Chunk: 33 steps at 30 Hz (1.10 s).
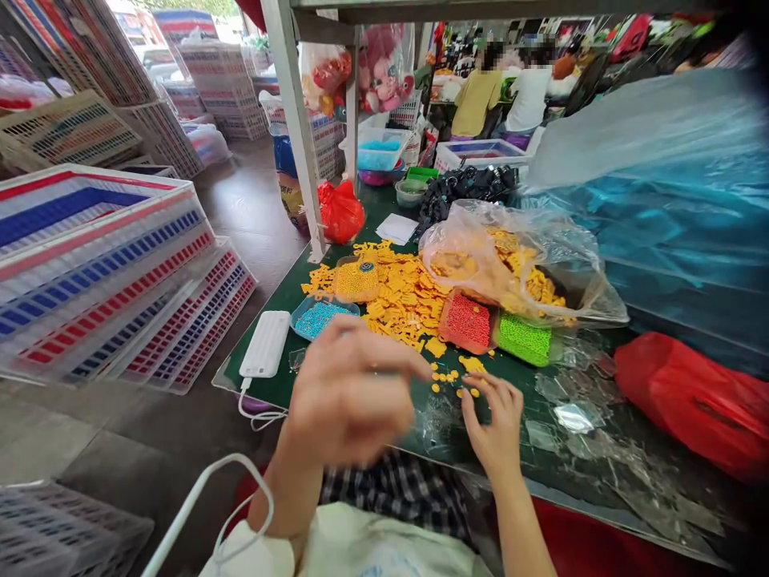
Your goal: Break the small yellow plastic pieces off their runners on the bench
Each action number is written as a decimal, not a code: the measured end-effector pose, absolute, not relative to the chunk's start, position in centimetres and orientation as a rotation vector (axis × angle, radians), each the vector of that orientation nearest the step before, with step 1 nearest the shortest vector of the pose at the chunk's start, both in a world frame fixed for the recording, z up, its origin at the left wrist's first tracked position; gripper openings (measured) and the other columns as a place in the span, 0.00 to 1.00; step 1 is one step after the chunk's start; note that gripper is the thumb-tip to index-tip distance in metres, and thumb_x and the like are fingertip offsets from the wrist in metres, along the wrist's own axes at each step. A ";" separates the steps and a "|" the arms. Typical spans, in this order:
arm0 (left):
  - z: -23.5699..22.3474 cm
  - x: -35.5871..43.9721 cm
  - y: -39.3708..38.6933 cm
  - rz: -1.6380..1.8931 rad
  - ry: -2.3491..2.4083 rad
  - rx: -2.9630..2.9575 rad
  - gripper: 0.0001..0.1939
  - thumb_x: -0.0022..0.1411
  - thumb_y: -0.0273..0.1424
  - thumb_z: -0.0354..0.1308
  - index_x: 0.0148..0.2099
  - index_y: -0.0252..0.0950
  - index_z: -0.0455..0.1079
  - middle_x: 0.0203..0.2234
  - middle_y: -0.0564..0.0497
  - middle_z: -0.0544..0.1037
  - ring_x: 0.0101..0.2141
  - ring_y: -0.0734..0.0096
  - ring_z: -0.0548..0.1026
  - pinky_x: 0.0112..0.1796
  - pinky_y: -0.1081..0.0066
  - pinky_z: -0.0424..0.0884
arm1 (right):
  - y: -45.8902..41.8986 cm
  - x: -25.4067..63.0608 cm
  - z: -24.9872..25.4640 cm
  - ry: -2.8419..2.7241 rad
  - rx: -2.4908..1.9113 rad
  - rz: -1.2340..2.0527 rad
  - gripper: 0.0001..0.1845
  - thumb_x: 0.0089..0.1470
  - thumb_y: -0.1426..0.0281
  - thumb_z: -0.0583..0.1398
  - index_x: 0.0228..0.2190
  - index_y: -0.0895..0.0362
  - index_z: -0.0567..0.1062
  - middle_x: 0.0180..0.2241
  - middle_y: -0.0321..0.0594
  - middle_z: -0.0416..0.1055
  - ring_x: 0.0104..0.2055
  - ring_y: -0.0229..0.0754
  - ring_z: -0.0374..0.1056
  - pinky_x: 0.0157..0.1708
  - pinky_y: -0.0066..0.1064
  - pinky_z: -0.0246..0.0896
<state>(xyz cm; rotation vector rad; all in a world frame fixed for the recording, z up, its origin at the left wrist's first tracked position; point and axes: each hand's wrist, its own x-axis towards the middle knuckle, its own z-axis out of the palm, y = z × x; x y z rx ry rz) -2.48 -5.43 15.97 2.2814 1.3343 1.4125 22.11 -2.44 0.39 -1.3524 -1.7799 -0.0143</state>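
Bright daylight comes through the open doorway [135, 28] far ahead of the hands, blown out there. Left hand [352, 393] is motion-blurred; right hand [493, 425] is sharper. Shadows are soft. Plastic scrap [573, 417] right of the right hand shows glare. Frame edges bend and darken.

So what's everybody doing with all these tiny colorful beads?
A person is working at a green table. Their right hand is right beside some small yellow pieces, and their left hand is blurred, up above the table. Next to them are a big heap of yellow shapes, a tray of blue beads and a tray of red beads. Two other people are farther back.
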 end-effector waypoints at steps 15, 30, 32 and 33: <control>3.4 0.6 9.4 0.242 1.735 2.346 0.15 0.63 0.26 0.54 0.53 0.33 0.67 0.47 0.39 0.74 0.47 0.55 0.74 0.48 0.62 0.68 | -6.2 23.4 -3.8 -1.774 -1.625 -0.134 0.16 0.63 0.60 0.51 0.36 0.56 0.75 0.37 0.47 0.74 0.43 0.51 0.64 0.43 0.42 0.58; 2.9 -0.4 9.2 0.302 1.629 2.270 0.20 0.58 0.22 0.53 0.52 0.35 0.70 0.47 0.43 0.76 0.46 0.58 0.75 0.46 0.65 0.71 | -6.1 23.9 -4.1 -1.843 -1.613 -0.153 0.20 0.64 0.57 0.49 0.37 0.55 0.74 0.38 0.46 0.73 0.41 0.51 0.65 0.40 0.39 0.57; 3.3 -0.5 9.0 0.312 1.624 2.266 0.17 0.57 0.22 0.52 0.49 0.35 0.72 0.44 0.44 0.76 0.43 0.59 0.76 0.44 0.66 0.72 | -6.2 23.9 -4.0 -1.845 -1.600 -0.169 0.20 0.64 0.57 0.49 0.37 0.55 0.74 0.38 0.46 0.73 0.41 0.51 0.65 0.40 0.39 0.57; 3.6 -0.7 8.9 0.318 1.626 2.264 0.17 0.58 0.21 0.51 0.48 0.35 0.73 0.43 0.44 0.75 0.42 0.60 0.76 0.43 0.66 0.72 | -6.2 23.9 -4.0 -1.843 -1.598 -0.175 0.19 0.64 0.57 0.49 0.37 0.55 0.74 0.38 0.46 0.73 0.41 0.51 0.65 0.40 0.39 0.57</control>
